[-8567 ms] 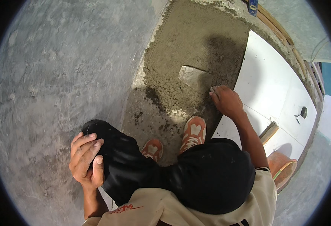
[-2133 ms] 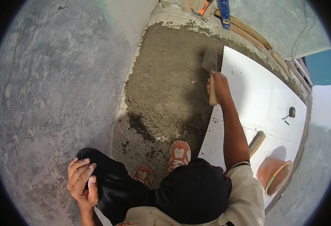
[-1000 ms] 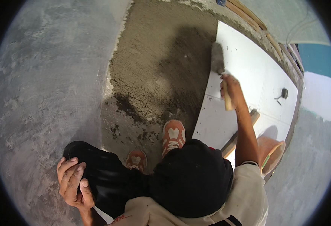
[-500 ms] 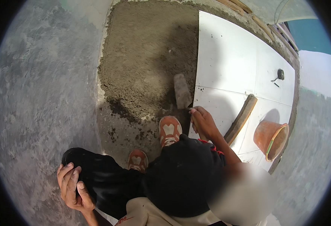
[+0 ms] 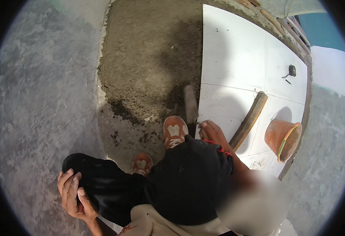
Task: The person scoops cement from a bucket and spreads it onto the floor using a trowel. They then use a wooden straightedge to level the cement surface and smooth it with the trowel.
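My right hand is closed round the handle of a trowel, beside the edge of the white tiles. The trowel's blade looks narrow and smeared by motion. It is over the rough near edge of the grey mortar bed, just ahead of my right shoe. My left hand holds nothing and leans against my left knee, its fingers loosely curved and apart.
A wooden batten lies slantwise on the tiles. To its right an orange bucket tips on its side. Farther back is a small dark object with a thin piece beside it. A grey wall bounds the left.
My right hand has drawn nearer to me, bringing the trowel back. Its blade now shows narrower, turned more edge-on. My left hand stays at the knee; the whole view has shifted slightly.
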`<action>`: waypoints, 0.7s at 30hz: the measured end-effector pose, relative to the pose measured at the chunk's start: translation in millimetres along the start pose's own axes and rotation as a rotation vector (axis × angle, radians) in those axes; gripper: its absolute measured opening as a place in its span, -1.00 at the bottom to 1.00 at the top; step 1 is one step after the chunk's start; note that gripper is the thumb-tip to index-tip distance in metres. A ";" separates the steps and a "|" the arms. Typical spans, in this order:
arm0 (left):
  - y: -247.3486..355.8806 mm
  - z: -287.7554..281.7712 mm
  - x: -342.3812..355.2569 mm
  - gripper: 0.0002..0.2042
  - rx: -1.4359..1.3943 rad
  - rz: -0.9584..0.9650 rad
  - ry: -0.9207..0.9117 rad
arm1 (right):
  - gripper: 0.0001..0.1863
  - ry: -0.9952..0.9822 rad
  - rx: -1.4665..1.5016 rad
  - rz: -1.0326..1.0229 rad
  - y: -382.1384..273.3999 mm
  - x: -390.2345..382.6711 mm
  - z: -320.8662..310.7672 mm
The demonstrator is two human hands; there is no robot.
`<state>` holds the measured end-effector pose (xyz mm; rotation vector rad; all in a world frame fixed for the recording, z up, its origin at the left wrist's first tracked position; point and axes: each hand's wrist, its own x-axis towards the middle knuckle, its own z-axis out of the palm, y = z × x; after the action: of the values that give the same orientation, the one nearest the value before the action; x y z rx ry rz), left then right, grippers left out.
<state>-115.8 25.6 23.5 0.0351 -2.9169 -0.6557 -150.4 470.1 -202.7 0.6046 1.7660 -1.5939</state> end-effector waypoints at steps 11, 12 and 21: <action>4.4 0.0 0.4 -0.72 0.017 -0.029 0.018 | -0.57 0.084 0.046 -0.067 -38.8 35.8 -7.7; 7.6 -0.5 2.7 -0.73 0.023 -0.028 0.017 | -0.58 0.178 0.159 -0.043 -59.8 49.2 -14.2; 11.0 3.2 7.2 -0.74 -0.014 -0.041 0.029 | -0.67 0.362 0.895 -0.415 -191.0 264.8 -48.0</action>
<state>-123.2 36.5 26.4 0.1022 -2.8904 -0.6755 -473.6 463.9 -269.0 1.0228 1.3886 -2.7350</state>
